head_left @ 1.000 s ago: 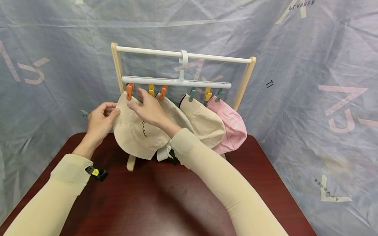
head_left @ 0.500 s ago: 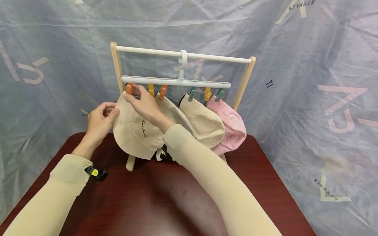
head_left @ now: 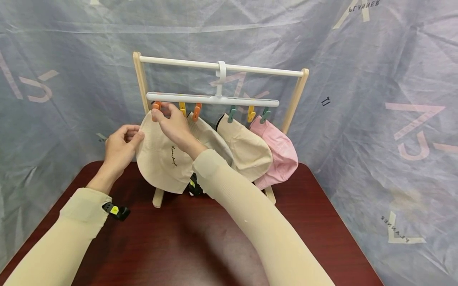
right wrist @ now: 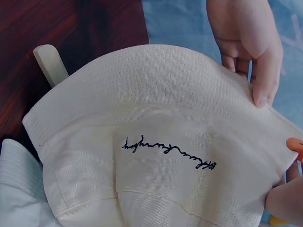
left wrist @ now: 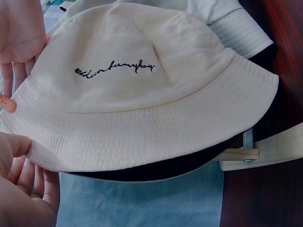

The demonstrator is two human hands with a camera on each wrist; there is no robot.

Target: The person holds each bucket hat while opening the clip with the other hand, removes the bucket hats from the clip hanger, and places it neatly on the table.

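Note:
A cream bucket hat [head_left: 162, 163] with dark script embroidered on it hangs at the left end of a white hanger [head_left: 186, 97]. My left hand [head_left: 121, 147] pinches the hat's brim between thumb and fingers at its left edge. My right hand [head_left: 175, 125] reaches over the crown and pinches the orange clothespin [head_left: 156, 105] at the hat's upper corner. In the right wrist view the tip of that orange clothespin [right wrist: 296, 144] lies over the brim; the right fingertips are out of frame there.
Grey, cream [head_left: 247, 147] and pink [head_left: 277, 151] hats hang to the right from orange, yellow and green clothespins. A wooden rack [head_left: 141, 79] carries the hanger by its hook. It stands on a dark red table [head_left: 161, 238], with grey printed cloth [head_left: 358, 139] behind.
My right hand has moved left from over the hat to the orange clothespin, and its thumb and fingers have closed there. The left hand has stayed on the brim.

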